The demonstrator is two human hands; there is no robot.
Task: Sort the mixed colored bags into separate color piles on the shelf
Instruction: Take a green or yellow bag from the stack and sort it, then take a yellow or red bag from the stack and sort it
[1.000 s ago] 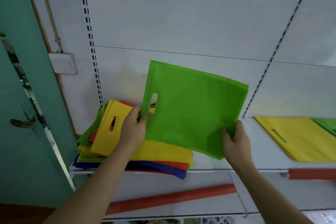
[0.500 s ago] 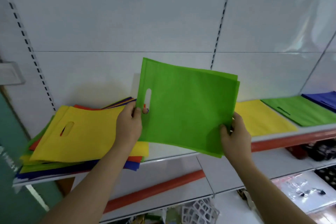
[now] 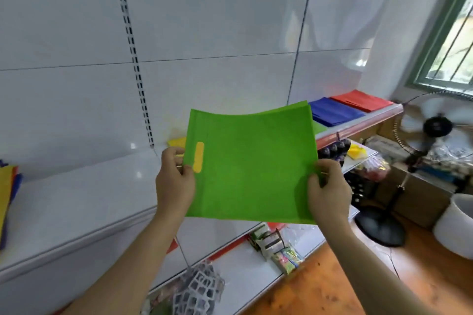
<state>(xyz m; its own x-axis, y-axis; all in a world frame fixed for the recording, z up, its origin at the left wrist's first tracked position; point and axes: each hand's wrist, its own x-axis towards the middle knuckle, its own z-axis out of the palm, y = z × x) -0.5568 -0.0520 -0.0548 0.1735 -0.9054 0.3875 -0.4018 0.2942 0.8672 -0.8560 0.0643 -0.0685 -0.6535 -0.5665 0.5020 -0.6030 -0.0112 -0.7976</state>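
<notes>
Left hand (image 3: 175,181) pinches the flat green fabric bag (image 3: 252,166) by its cut-out handle edge; right hand (image 3: 329,190) pinches its right edge, holding it above the white shelf (image 3: 76,202). Far right lie blue bags (image 3: 332,111) and red bags (image 3: 362,100).

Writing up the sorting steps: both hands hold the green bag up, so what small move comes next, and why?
Probably carry the green bag a little further right and lower it onto the green pile peeking out behind its right edge, beside the blue pile. Left hand and right hand pinch its sides.
</notes>
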